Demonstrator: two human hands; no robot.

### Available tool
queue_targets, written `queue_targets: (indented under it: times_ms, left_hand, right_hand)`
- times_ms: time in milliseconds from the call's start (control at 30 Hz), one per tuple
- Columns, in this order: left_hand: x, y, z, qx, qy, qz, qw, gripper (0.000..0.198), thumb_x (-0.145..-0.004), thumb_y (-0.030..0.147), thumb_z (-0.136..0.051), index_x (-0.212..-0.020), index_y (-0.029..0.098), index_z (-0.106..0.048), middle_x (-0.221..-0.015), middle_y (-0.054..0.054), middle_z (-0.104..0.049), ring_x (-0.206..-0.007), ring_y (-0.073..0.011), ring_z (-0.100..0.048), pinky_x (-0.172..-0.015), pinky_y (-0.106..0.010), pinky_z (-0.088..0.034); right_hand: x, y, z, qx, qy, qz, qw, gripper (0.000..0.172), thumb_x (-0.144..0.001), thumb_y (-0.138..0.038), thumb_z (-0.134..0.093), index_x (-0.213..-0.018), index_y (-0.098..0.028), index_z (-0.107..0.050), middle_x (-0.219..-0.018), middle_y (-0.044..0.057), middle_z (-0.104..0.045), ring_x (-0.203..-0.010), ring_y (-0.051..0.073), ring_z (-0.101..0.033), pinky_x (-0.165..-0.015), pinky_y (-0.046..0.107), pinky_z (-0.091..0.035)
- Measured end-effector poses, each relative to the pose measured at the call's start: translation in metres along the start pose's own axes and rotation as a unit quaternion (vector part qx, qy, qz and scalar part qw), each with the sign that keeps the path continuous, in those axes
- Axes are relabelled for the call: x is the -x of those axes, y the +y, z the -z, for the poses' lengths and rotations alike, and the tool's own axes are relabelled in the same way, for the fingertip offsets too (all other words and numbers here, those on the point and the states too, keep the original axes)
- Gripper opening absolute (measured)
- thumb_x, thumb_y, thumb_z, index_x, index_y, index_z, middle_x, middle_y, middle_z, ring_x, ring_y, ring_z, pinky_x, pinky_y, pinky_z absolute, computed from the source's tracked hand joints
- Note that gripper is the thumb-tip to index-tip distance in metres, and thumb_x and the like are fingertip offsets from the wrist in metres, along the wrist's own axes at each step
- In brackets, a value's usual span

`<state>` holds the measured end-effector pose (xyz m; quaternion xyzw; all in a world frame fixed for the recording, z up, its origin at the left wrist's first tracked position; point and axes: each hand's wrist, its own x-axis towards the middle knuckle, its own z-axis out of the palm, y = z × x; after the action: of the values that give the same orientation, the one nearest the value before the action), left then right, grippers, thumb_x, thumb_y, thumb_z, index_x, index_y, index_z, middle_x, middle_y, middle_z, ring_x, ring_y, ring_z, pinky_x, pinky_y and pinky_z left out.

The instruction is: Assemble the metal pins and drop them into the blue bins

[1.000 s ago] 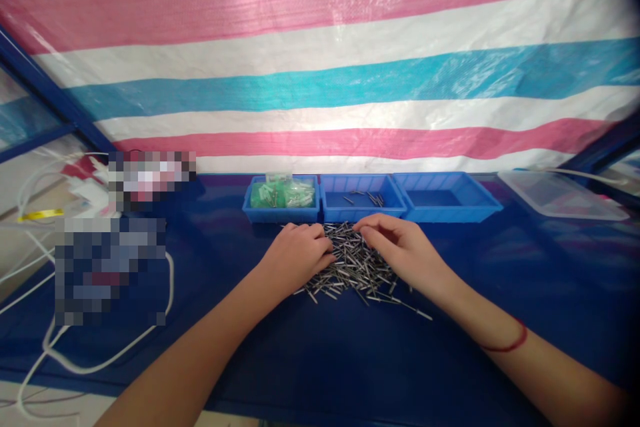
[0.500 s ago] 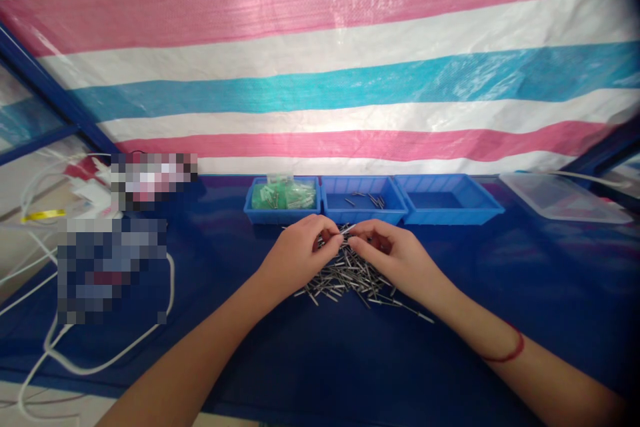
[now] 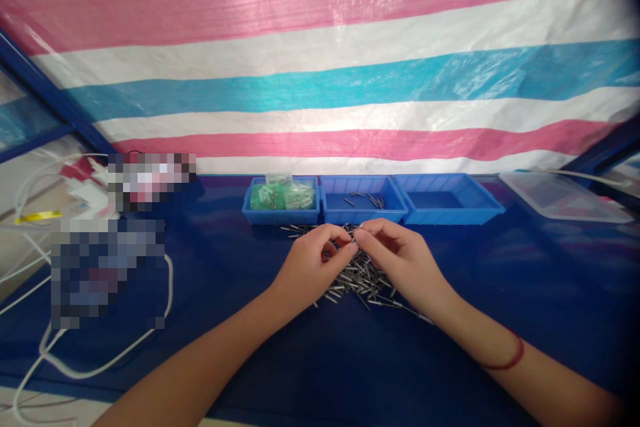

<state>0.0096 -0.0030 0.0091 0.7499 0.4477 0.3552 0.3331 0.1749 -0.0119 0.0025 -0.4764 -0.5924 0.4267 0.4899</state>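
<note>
On the blue table lies a pile of thin silvery metal pins [image 3: 363, 280], some with a thicker section like blind rivets. Just above it, my left hand [image 3: 320, 260] and my right hand [image 3: 400, 250] meet at the fingertips. Both are closed in a pinch on one thin metal pin, which the fingers almost wholly cover. Part of the pile is hidden behind the hands. Several loose pins [image 3: 294, 230] spread out to the left of it, near the bins.
Behind the pile stand three blue bins in a row: the left bin [image 3: 280, 217] holds green and clear bags, the middle bin [image 3: 340, 213] a few pins, and a right bin [image 3: 450, 217]. A clear plastic lid [image 3: 560, 199] lies right; white cables [image 3: 170, 280] left.
Both hands have shifted slightly right and closer together, with the fingertips now nearly touching. The pin that showed between them is mostly covered. More loose pins show left of the hands.
</note>
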Motion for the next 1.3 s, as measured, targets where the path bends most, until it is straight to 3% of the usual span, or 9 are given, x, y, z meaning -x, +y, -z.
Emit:
queue_targets:
  times_ms: [200,367,633,933,1133,1200,1300]
  left_hand:
    - [-0.001,0.001,0.001,-0.034,-0.02,-0.033,0.999,0.022,-0.09,0.033,-0.052,-0.092,0.017,-0.066,-0.083,-0.002,-0.065,-0.067,-0.0118,-0.056,-0.061,-0.023,-0.044]
    - [-0.001,0.001,0.0,-0.042,-0.023,-0.041,0.998,0.022,-0.09,0.034,-0.052,-0.089,0.017,-0.066,-0.078,-0.002,-0.063,-0.065,-0.0119,-0.054,-0.06,-0.023,-0.043]
    - [-0.001,0.0,0.004,-0.051,-0.007,-0.051,0.997,0.019,-0.088,0.034,-0.056,-0.088,0.017,-0.063,-0.075,0.0,-0.061,-0.062,-0.0102,-0.053,-0.06,-0.022,-0.042]
    - [-0.003,-0.002,0.012,-0.057,0.055,-0.106,0.991,0.01,-0.087,0.027,-0.057,-0.084,0.017,-0.058,-0.08,-0.001,-0.061,-0.065,-0.0095,-0.053,-0.063,-0.022,-0.043]
    - [-0.002,-0.002,0.011,-0.042,0.054,-0.09,0.994,0.018,-0.088,0.033,-0.056,-0.094,0.017,-0.059,-0.083,-0.002,-0.062,-0.066,-0.0102,-0.055,-0.062,-0.022,-0.045]
    - [-0.003,-0.003,0.011,-0.046,0.037,-0.079,0.995,0.025,-0.088,0.035,-0.056,-0.105,0.017,-0.058,-0.087,-0.002,-0.063,-0.066,-0.0106,-0.056,-0.062,-0.023,-0.046]
    - [-0.005,-0.004,0.012,-0.078,0.01,-0.066,0.995,0.03,-0.089,0.036,-0.053,-0.113,0.018,-0.056,-0.089,-0.002,-0.064,-0.066,-0.0111,-0.056,-0.064,-0.024,-0.046]
  right_hand:
    - [0.004,0.002,0.0,0.056,0.001,0.051,0.997,0.02,-0.083,-0.038,-0.06,-0.085,-0.019,-0.067,-0.087,0.006,-0.068,-0.079,0.019,-0.061,-0.066,0.03,-0.048]
    - [0.005,0.002,-0.001,0.069,0.016,0.073,0.995,0.019,-0.083,-0.038,-0.062,-0.088,-0.021,-0.069,-0.087,0.005,-0.068,-0.078,0.019,-0.06,-0.066,0.031,-0.049]
    - [0.005,-0.006,0.005,0.089,-0.035,0.123,0.988,0.019,-0.087,-0.033,-0.058,-0.099,-0.024,-0.071,-0.091,0.006,-0.066,-0.084,0.019,-0.06,-0.071,0.033,-0.047]
    - [-0.001,0.0,0.007,0.094,-0.054,0.095,0.99,0.021,-0.09,-0.033,-0.053,-0.096,-0.022,-0.069,-0.091,0.006,-0.065,-0.087,0.019,-0.059,-0.073,0.032,-0.045]
    - [-0.002,0.001,0.003,0.057,-0.099,0.049,0.992,0.029,-0.091,-0.039,-0.049,-0.076,-0.018,-0.062,-0.07,0.001,-0.056,-0.064,0.013,-0.049,-0.058,0.026,-0.039]
    - [-0.006,0.003,0.003,-0.008,-0.068,-0.003,0.998,0.03,-0.089,-0.044,-0.051,-0.076,-0.018,-0.061,-0.064,-0.001,-0.05,-0.054,0.01,-0.042,-0.049,0.024,-0.032]
    - [-0.015,0.004,0.006,-0.12,0.032,-0.066,0.99,0.03,-0.085,-0.047,-0.056,-0.089,-0.019,-0.063,-0.061,-0.004,-0.045,-0.046,0.006,-0.032,-0.041,0.022,-0.021]
